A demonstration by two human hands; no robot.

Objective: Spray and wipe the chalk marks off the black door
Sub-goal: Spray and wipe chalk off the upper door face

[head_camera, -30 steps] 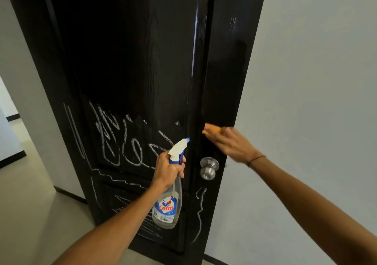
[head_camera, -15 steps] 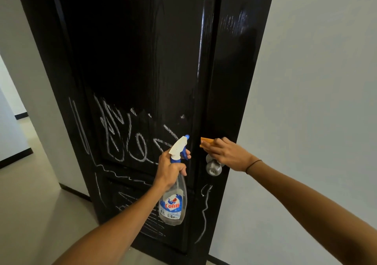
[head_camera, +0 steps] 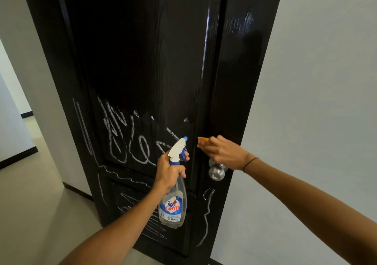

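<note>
White chalk marks scrawl across the middle and lower panels of the black door, with one more squiggle below the steel knob. The right hand presses an orange cloth against the door just above the knob — fingers curled over it, motion-blurred. The left hand grips the neck of a clear spray bottle, nozzle toward the door. Pale walls flank the door.

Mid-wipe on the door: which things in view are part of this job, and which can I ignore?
In the job:
spray bottle, gripped by left hand
orange cloth, under right hand
chalk marks
black door

Ignore:
door knob
white wall
</note>
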